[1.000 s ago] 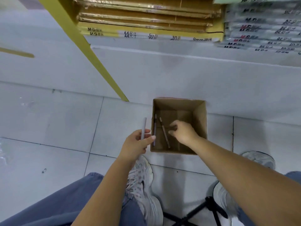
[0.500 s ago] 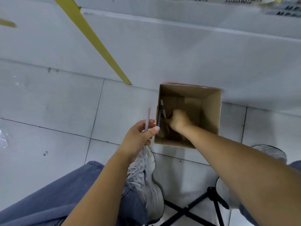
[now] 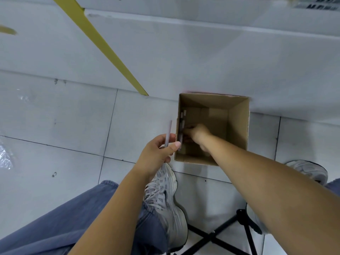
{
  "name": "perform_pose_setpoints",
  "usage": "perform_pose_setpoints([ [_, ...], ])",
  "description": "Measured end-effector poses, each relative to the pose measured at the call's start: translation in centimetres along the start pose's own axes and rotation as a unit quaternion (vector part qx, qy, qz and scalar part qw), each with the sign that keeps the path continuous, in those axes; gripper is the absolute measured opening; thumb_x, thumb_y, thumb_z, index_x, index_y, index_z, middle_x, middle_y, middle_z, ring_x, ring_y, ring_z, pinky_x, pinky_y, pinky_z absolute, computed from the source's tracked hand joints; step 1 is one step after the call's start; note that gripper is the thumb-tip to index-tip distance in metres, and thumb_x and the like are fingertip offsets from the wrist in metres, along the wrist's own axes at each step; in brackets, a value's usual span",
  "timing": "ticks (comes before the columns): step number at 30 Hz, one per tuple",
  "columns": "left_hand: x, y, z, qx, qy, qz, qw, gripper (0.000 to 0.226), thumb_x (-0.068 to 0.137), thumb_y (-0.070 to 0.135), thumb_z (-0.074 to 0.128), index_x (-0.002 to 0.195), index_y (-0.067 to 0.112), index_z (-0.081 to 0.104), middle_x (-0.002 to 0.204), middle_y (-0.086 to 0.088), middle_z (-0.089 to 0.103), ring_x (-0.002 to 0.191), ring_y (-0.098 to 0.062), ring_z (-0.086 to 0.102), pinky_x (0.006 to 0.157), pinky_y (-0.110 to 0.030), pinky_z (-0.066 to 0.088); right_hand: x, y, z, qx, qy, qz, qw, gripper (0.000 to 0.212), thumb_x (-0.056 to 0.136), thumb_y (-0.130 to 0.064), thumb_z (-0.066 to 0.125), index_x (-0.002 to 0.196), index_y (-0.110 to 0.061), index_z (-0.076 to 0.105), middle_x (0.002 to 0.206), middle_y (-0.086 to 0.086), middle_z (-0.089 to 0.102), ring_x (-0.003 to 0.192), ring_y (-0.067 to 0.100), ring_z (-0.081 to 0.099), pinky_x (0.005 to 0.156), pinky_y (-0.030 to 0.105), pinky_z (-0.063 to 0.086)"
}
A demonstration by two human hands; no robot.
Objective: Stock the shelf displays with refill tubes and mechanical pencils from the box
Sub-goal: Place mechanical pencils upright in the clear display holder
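Note:
An open cardboard box (image 3: 238,126) stands on the floor against the white shelf base. Thin dark pencils (image 3: 182,118) lean along its left inner wall. My right hand (image 3: 197,134) reaches deep into the box, fingers curled at the pencils by the left wall; the grip itself is in shadow. Just left of the box, my left hand (image 3: 158,153) holds a thin grey refill tube (image 3: 168,133) upright between thumb and fingers.
The white shelf base (image 3: 202,57) runs across behind the box, with a yellow upright (image 3: 99,45) slanting down to the floor. My two white sneakers (image 3: 165,199) and the black legs of a folding stool (image 3: 220,234) lie below on the grey tiles.
The view has tilted down, so the stocked shelf has left the frame. My right hand has gone deeper into the box toward its left wall. The left hand keeps the tube.

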State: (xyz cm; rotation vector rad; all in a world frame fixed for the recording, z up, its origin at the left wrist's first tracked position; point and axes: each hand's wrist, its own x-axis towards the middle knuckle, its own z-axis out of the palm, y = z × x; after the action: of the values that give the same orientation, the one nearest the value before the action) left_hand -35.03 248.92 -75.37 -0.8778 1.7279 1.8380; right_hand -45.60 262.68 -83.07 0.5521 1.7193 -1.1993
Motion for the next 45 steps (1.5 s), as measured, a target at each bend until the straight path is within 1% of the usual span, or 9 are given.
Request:
perform_pose_setpoints([
  [6, 0.0, 0.3, 0.0, 0.014, -0.001, 0.002, 1.0, 0.021, 0.088, 0.034, 0.073, 0.108, 0.031, 0.067, 0.074, 0.021, 0.068, 0.062, 0.004, 0.058, 0.065, -0.017, 0.051, 0.1, -0.1, 0.3, 0.016, -0.006, 0.005, 1.0, 0.005, 0.091, -0.017, 0.063, 0.095, -0.016, 0.06, 0.085, 0.005, 0.063, 0.08, 0.021, 0.062, 0.085, 0.037, 0.053],
  [11, -0.2, 1.7, 0.1, 0.066, 0.01, 0.015, 0.998, 0.019, 0.087, 0.033, 0.075, 0.104, 0.034, 0.066, 0.09, 0.011, 0.069, 0.069, -0.007, 0.058, 0.067, -0.021, 0.053, -2.8, -1.0, -0.8, 0.028, -0.03, -0.057, 0.998, 0.009, 0.091, -0.017, 0.063, 0.094, -0.026, 0.061, 0.094, 0.0, 0.068, 0.083, 0.016, 0.066, 0.067, 0.026, 0.054],
  [17, -2.7, 6.3, 1.7, 0.141, 0.036, 0.078, 0.986, 0.032, 0.084, 0.035, 0.077, 0.109, 0.022, 0.061, 0.088, -0.001, 0.062, 0.074, -0.013, 0.058, 0.064, -0.025, 0.051, -11.5, -4.1, -4.8, 0.088, -0.079, -0.184, 0.976, 0.014, 0.091, -0.014, 0.064, 0.105, -0.016, 0.068, 0.097, 0.007, 0.074, 0.088, 0.019, 0.072, 0.069, 0.026, 0.058],
  [21, -6.3, 11.2, 3.8, 0.142, -0.017, 0.162, 0.976, 0.02, 0.086, 0.033, 0.076, 0.099, 0.019, 0.07, 0.078, 0.002, 0.068, 0.068, -0.01, 0.062, 0.062, -0.022, 0.052, -18.5, -6.0, -7.2, 0.103, -0.097, -0.278, 0.95, 0.013, 0.091, -0.012, 0.064, 0.101, -0.005, 0.069, 0.094, 0.013, 0.073, 0.089, 0.028, 0.072, 0.073, 0.03, 0.059],
  [26, -12.3, 17.5, 6.4, 0.193, -0.04, 0.277, 0.94, 0.01, 0.089, 0.03, 0.073, 0.092, 0.021, 0.072, 0.079, 0.008, 0.074, 0.073, -0.004, 0.069, 0.062, -0.014, 0.051, -27.7, -8.6, -9.6, 0.073, -0.036, -0.399, 0.913, 0.015, 0.089, -0.015, 0.067, 0.077, -0.018, 0.074, 0.081, 0.005, 0.072, 0.081, 0.021, 0.073, 0.071, 0.024, 0.057],
  [30, -16.9, 22.6, 8.1, 0.236, -0.033, 0.364, 0.901, 0.011, 0.092, 0.031, 0.069, 0.085, 0.021, 0.072, 0.063, 0.016, 0.063, 0.054, 0.001, 0.053, 0.057, -0.016, 0.042, -34.1, -10.9, -11.7, 0.036, 0.065, -0.493, 0.867, 0.005, 0.085, -0.02, 0.071, 0.083, -0.023, 0.074, 0.08, -0.003, 0.074, 0.068, 0.003, 0.066, 0.059, 0.015, 0.05],
  [33, -20.2, 26.7, 9.6, 0.243, -0.042, 0.428, 0.869, 0.015, 0.094, 0.027, 0.068, 0.079, 0.027, 0.073, 0.062, 0.021, 0.063, 0.054, 0.007, 0.052, 0.054, -0.009, 0.038, -38.4, -13.1, -13.7, 0.036, 0.102, -0.549, 0.829, 0.007, 0.085, -0.012, 0.07, 0.089, -0.017, 0.071, 0.079, 0.002, 0.074, 0.066, 0.008, 0.065, 0.058, 0.02, 0.051],
  [42, -24.7, 36.9, 13.6, 0.181, -0.048, 0.516, 0.836, 0.023, 0.097, 0.035, 0.062, 0.081, 0.023, 0.074, 0.076, -0.007, 0.071, 0.051, -0.001, 0.053, 0.046, -0.007, 0.038, -47.9, -21.5, -20.7, 0.03, 0.145, -0.649, 0.747, 0.007, 0.089, -0.015, 0.065, 0.096, -0.013, 0.068, 0.08, 0.004, 0.073, 0.071, 0.016, 0.069, 0.062, 0.024, 0.056],
  [45, -24.8, 39.0, 14.6, 0.137, -0.042, 0.537, 0.831, 0.025, 0.098, 0.034, 0.061, 0.081, 0.023, 0.075, 0.069, 0.008, 0.07, 0.043, 0.002, 0.045, 0.042, -0.009, 0.036, -49.6, -23.8, -21.9, 0.045, 0.149, -0.675, 0.721, 0.009, 0.09, -0.007, 0.062, 0.095, -0.014, 0.066, 0.082, 0.008, 0.071, 0.068, 0.015, 0.069, 0.058, 0.021, 0.056],
])
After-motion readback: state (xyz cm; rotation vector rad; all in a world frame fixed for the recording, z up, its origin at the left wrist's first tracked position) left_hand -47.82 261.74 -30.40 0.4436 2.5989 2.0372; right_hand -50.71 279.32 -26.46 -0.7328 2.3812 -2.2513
